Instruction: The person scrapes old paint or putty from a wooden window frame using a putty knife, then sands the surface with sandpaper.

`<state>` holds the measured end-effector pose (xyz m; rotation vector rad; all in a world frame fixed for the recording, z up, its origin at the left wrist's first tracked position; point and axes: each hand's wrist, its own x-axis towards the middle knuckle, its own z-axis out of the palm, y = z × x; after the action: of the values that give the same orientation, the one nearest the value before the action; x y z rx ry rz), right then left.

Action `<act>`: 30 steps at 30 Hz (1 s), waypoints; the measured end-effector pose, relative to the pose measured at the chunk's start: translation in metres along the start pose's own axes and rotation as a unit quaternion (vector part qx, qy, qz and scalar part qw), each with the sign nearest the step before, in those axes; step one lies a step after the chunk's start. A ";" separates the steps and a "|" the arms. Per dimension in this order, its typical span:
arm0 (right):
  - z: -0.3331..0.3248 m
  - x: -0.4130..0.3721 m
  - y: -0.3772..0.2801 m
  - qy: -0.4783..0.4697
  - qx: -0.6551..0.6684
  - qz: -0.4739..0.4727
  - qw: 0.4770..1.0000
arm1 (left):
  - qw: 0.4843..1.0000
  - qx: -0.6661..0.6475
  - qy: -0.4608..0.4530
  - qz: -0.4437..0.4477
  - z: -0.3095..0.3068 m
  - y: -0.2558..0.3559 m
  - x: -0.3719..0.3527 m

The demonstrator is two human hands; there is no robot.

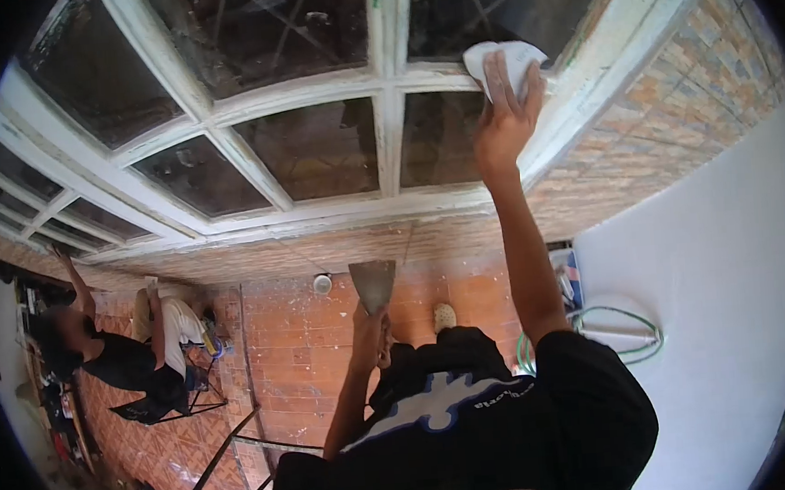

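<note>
My right hand (505,137) presses a folded sheet of sandpaper (525,54), pale back outward with faint print, against the white window frame (440,78) near its right side. The fingers lie over the sheet. Lower down, my left hand (370,327) is closed around the handle of a putty knife (374,281). Its wide metal blade points up toward the wall, apart from the window. Paint on the frame looks worn and patchy around the dark glass panes (308,146).
Stone-patterned tiles (673,89) cover the wall around the window. A small white pot (322,284) stands on the orange tiled floor (282,362). At left, another person (127,355) sits on a folding chair, one arm raised to the window. A metal frame (234,456) and green hose (659,340) flank me.
</note>
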<state>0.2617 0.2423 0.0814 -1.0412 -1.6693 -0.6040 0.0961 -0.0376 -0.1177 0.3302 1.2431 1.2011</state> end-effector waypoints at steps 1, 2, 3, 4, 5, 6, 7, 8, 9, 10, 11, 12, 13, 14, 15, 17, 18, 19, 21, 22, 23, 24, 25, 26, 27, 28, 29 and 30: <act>0.010 -0.006 -0.012 0.023 0.034 0.061 0.997 | 1.000 -0.004 0.000 0.009 0.002 0.001 -0.002; 0.016 -0.005 -0.024 0.004 0.044 0.017 0.999 | 1.000 -0.010 -0.002 0.011 0.004 -0.003 -0.007; 0.017 -0.008 -0.034 -0.021 0.049 -0.025 0.998 | 0.999 -0.048 -0.004 -0.025 0.000 -0.013 -0.001; 0.014 -0.008 -0.036 -0.043 0.053 -0.065 0.996 | 0.999 -0.033 -0.008 -0.022 -0.002 -0.023 -0.001; 0.005 0.000 -0.025 -0.017 0.066 -0.050 0.996 | 1.000 -0.017 -0.012 -0.016 0.006 -0.010 -0.008; 0.000 0.003 -0.009 -0.008 0.047 0.003 0.999 | 1.000 0.000 -0.014 -0.005 0.009 0.000 -0.010; -0.003 0.001 -0.006 -0.013 -0.005 0.007 1.000 | 1.000 -0.003 -0.006 -0.016 0.005 -0.005 -0.006; -0.003 -0.001 -0.007 -0.018 -0.056 0.010 0.998 | 1.000 0.008 0.006 -0.010 0.001 -0.002 -0.002; 0.013 -0.004 -0.030 0.063 0.129 0.155 0.977 | 1.000 0.016 0.016 -0.006 0.001 -0.001 0.001; 0.015 -0.006 -0.038 0.026 0.104 0.075 0.991 | 0.999 0.024 0.025 -0.010 0.002 -0.007 0.000; 0.014 -0.008 -0.041 -0.012 0.076 -0.004 0.997 | 1.000 0.006 -0.011 -0.010 -0.002 -0.011 0.005; 0.014 -0.005 -0.041 -0.045 0.049 -0.082 0.994 | 1.000 0.005 -0.016 -0.010 -0.003 -0.017 0.006; 0.010 0.000 -0.021 -0.034 0.030 -0.083 0.996 | 1.000 0.006 -0.020 -0.009 -0.006 -0.019 0.006; 0.006 0.001 -0.004 -0.004 0.032 -0.037 0.999 | 1.000 0.009 -0.025 -0.003 -0.003 -0.008 0.005; 0.004 -0.004 -0.001 0.009 0.010 -0.004 1.000 | 0.999 0.019 -0.039 0.013 0.001 0.003 -0.001; 0.012 -0.011 -0.005 0.006 0.004 0.032 0.999 | 0.999 0.001 -0.032 0.008 -0.001 0.002 0.009; 0.019 -0.020 -0.020 -0.018 0.018 0.046 0.999 | 1.000 -0.004 -0.028 -0.005 -0.004 -0.005 0.008; 0.012 -0.013 -0.034 -0.038 0.048 -0.013 0.998 | 0.999 -0.002 -0.053 -0.013 -0.008 -0.005 0.010; 0.002 -0.005 -0.012 -0.016 0.014 -0.030 0.999 | 0.998 0.029 -0.047 -0.006 0.000 0.006 0.003; -0.003 -0.002 0.001 -0.003 -0.008 0.000 1.000 | 0.998 0.041 -0.043 0.003 0.002 0.011 0.002; -0.009 -0.003 0.007 -0.001 -0.061 0.021 0.998 | 0.998 0.034 -0.052 0.015 -0.001 0.010 0.002; 0.000 -0.005 -0.003 0.014 -0.028 0.039 0.999 | 0.998 0.026 -0.048 0.016 -0.004 0.011 0.005; 0.013 -0.010 -0.016 0.027 0.002 0.054 0.998 | 0.999 0.016 -0.047 0.014 -0.004 0.011 0.008; 0.012 -0.012 -0.021 -0.001 -0.008 0.016 1.000 | 0.999 0.008 -0.044 0.006 -0.003 0.007 0.006; 0.011 -0.013 -0.025 -0.029 -0.016 -0.023 0.999 | 0.998 0.001 -0.058 0.019 -0.003 0.006 0.004; 0.003 -0.011 -0.015 -0.028 -0.013 0.002 1.000 | 0.998 0.002 -0.057 0.013 -0.002 0.005 0.000; -0.006 -0.007 0.005 -0.024 -0.008 0.025 0.999 | 0.998 0.004 -0.056 0.012 0.003 0.009 -0.005; -0.011 -0.004 0.013 -0.019 -0.002 0.049 0.999 | 0.998 0.005 -0.054 0.011 0.004 0.013 -0.007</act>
<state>0.2787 0.2390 0.0804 -1.1366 -1.6405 -0.5261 0.0936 -0.0370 -0.1025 0.4123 1.1554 1.1806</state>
